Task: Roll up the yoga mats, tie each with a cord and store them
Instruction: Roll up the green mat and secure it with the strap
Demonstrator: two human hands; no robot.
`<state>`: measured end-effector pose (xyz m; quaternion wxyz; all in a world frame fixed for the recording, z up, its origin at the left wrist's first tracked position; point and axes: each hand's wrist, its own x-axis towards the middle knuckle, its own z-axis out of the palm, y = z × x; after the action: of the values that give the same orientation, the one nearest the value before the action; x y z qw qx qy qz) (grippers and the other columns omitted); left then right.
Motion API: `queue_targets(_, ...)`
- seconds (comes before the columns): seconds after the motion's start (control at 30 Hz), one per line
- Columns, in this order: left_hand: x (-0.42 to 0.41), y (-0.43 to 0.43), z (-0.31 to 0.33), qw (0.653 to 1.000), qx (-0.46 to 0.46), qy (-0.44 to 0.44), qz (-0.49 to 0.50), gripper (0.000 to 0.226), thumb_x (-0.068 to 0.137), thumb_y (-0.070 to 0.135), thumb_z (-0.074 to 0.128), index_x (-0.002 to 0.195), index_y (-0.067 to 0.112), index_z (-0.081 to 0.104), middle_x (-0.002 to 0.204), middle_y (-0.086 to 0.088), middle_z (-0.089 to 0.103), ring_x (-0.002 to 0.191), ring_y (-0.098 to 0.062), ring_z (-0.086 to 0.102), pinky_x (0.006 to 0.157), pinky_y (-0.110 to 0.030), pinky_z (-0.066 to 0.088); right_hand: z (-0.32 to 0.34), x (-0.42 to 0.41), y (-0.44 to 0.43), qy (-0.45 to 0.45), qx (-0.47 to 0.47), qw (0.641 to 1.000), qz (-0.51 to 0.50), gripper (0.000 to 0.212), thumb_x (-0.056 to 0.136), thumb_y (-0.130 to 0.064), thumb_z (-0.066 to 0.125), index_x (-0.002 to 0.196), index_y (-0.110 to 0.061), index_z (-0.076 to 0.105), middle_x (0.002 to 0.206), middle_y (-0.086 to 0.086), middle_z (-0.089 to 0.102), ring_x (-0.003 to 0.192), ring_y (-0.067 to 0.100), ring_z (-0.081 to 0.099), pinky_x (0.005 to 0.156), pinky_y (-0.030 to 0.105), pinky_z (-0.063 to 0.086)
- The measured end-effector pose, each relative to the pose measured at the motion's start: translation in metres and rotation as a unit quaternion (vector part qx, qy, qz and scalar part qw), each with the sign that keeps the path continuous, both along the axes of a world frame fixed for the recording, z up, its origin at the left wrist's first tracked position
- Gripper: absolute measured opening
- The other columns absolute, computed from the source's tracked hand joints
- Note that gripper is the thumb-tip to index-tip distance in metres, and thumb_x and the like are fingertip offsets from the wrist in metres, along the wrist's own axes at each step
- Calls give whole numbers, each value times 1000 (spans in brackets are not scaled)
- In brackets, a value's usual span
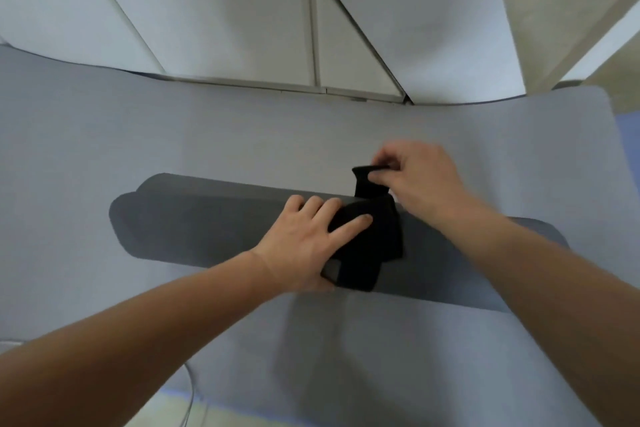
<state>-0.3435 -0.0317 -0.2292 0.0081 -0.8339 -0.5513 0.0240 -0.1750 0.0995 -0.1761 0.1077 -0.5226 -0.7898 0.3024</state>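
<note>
- While I looked down through the head camera, my left hand [304, 246] lay on the rolled mat [214, 218], fingers straight and a little spread.
- Those fingers pressed flat on the cord [374, 243] where it crossed the roll. They curled round nothing, and the thumb sat low on the roll's near side, partly hidden.
- My right hand [422, 180] pinched the cord's free end between thumb and bent fingers. It held that end up just above the far side of the roll.
- The cord was a broad black band rather than a thin string. It wrapped over the top of the rolled mat, right of its middle, and a flap of it hung down the near side under my left palm.
- The rolled mat was dark grey and looked somewhat flattened. It lay crosswise, left to right, on the flat mat [173, 132]. Its left end showed a stepped edge, and its right end ran behind my right forearm.
- The flat mat was pale grey and spread wide beneath the roll, with a rounded corner at the far right.
- Its far edge reached the foot of the white cabinet [242, 10], whose doors were closed.
- A thin cable [190, 392] curved over the floor at the lower left, beside my left forearm.
</note>
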Motion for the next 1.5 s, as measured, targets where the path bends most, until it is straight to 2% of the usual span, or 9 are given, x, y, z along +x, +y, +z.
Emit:
queue_targets(0.23,-3,-6,-4,992,-47,-112,31,70,87,72,37,148,37,36,136,-13,46,119,-33,44,100,-48,35,-36,23,-37,158,-56,984,-63,14,83,-19,76,80,-32,71,78,-13,71,78,5,67,80,29,53)
queue_targets(0.43,3,4,4,915,-150,-323,189,103,71,48,81,155,26,24,142,4,37,130,-15,35,113,-37,32,-42,22,-36,202,-90,972,-76,21,84,-15,75,76,-32,67,78,-6,71,80,15,68,82,39,55)
queue_targets(0.63,4,2,0,876,-115,-442,152,51,62,17,92,85,37,51,136,10,41,131,-11,41,108,-36,40,-51,35,-43,225,-123,967,9,20,83,-5,75,88,-24,75,94,-7,75,93,8,69,96,27,51)
queue_targets(0.83,14,-11,-16,904,-13,-426,41,32,76,19,81,88,23,52,137,4,58,124,-14,55,101,-33,45,-55,44,-48,149,-1,979,140,14,88,-21,69,99,-20,77,95,-12,72,93,2,62,88,17,46)
queue_targets(1.03,18,-16,-21,903,4,-422,80,22,83,37,66,95,31,48,119,10,68,118,-7,60,94,-38,51,-43,56,-73,1,114,969,218,68,82,-73,43,119,-23,71,124,-17,64,117,11,50,97,32,30)
queue_targets(1.17,14,-19,-16,891,-36,-444,83,35,91,45,53,112,19,63,117,4,69,116,-12,63,94,-42,51,-66,55,-96,6,243,954,178,41,76,-48,65,99,-16,77,119,-3,70,103,24,64,83,38,42)
queue_targets(1.3,14,-16,-12,843,-59,-515,142,47,98,37,36,119,12,70,109,3,72,104,-12,66,90,-41,52,-77,56,-110,105,224,964,95,28,83,-34,65,87,-8,74,121,1,70,112,21,65,102,43,44)
queue_targets(1.4,11,-7,-10,879,-90,-452,118,50,91,30,37,127,15,67,112,2,68,106,-14,63,92,-38,51,-72,59,-120,178,133,973,62,31,89,-30,61,107,-7,72,122,-2,69,124,5,57,118,32,30)
queue_targets(1.5,8,0,-12,924,-97,-363,65,53,88,38,45,132,18,64,120,1,61,116,-15,58,98,-37,50,-52,59,-134,257,-10,965,-45,12,89,-31,69,98,-23,66,93,-23,70,104,-9,61,93,15,46)
